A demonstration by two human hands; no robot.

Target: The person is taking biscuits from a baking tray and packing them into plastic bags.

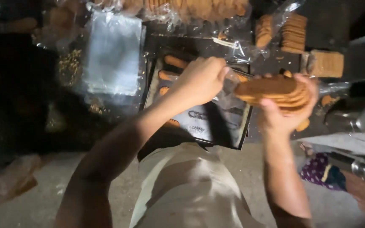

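Head view: biscuit stack (275,90) lies sideways.

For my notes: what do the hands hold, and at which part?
The right hand grips a stack of round brown biscuits from below. The left hand pinches the clear plastic bag at its edge.

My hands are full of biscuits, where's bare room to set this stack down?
Little bare surface. The dark tray has open room at its near end, under the left hand. Past the right hand and its biscuit stack, biscuit piles and plastic bags crowd everything.
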